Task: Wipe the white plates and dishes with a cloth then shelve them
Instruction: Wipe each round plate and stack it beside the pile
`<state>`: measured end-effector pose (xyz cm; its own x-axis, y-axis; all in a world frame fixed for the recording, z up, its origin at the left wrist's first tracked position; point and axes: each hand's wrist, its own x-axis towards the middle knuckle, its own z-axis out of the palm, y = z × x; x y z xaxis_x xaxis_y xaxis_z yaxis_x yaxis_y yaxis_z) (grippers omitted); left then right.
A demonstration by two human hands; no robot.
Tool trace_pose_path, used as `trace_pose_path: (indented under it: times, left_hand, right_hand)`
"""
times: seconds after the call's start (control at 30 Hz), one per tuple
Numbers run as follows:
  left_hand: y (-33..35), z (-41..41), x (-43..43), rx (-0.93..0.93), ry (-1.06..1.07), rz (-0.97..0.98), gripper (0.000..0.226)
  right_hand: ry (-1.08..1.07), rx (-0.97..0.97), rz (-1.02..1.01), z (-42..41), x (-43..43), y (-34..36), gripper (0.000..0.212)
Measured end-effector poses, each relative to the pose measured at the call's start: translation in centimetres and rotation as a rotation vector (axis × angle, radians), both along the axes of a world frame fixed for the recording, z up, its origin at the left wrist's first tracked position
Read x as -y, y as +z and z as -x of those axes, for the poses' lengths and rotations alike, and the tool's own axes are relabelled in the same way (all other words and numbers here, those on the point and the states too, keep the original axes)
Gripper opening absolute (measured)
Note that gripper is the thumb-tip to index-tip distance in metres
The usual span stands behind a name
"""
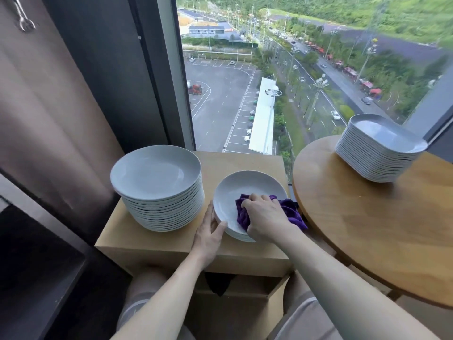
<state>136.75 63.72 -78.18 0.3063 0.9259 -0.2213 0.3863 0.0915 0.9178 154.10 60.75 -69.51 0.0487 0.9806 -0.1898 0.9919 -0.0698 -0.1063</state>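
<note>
A white round plate (241, 186) lies on top of a short pile on a cardboard box (245, 160). My left hand (210, 233) holds the plate's near left rim, thumb on top and fingers along the edge. My right hand (264, 217) grips a bunched purple cloth (291, 211) and presses it onto the plate's right half. A tall stack of round white plates (157, 185) stands to the left on the same box. A stack of squarish white dishes (377, 148) sits on the round wooden table (367, 217) at the right.
A full-height window (269, 69) rises directly behind the box and table. A brown curtain (49, 119) and a dark frame post (137, 69) stand at the left. My knees are under the box's near edge. The table's near half is bare wood.
</note>
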Motion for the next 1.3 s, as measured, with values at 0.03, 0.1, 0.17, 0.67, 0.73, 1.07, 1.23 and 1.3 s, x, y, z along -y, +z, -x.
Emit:
trace_pose_path:
  times: [0.03, 0.1, 0.17, 0.67, 0.73, 1.07, 1.23, 1.3]
  left_hand:
    - [0.7, -0.1, 0.2, 0.018, 0.009, 0.006, 0.076]
    - [1.7, -0.3, 0.4, 0.043, 0.030, 0.027, 0.072]
    - [2.5, -0.7, 0.5, -0.004, 0.072, 0.031, 0.062]
    - [6.0, -3.1, 1.2, -0.011, 0.274, -0.087, 0.049]
    - [6.6, -3.2, 1.3, 0.037, 0.305, -0.093, 0.047]
    - [8.8, -3.9, 1.0, 0.132, 0.282, -0.071, 0.054]
    - [10.9, -4.0, 1.3, 0.114, 0.210, -0.141, 0.034]
    - [11.7, -3.9, 1.2, 0.102, 0.190, -0.177, 0.037]
  right_hand:
    - [-0.031, 0.023, -0.014, -0.2, 0.2, 0.1, 0.041]
    - [-0.099, 0.045, -0.053, -0.5, 0.6, 0.3, 0.043]
    - [-0.177, 0.035, -0.112, -0.7, 1.0, 0.4, 0.046]
    - [-0.488, -0.511, -0.445, -0.2, 6.3, -1.6, 0.067]
    - [-0.484, -0.570, -0.487, -0.1, 6.7, -1.9, 0.067]
    - [-0.529, -0.747, -0.611, -1.0, 7.2, -1.3, 0.058]
    - [-0.588, -0.858, -0.642, -1.4, 8.0, -0.6, 0.053]
    - [-0.610, -0.905, -0.647, -1.2, 8.4, -0.4, 0.053]
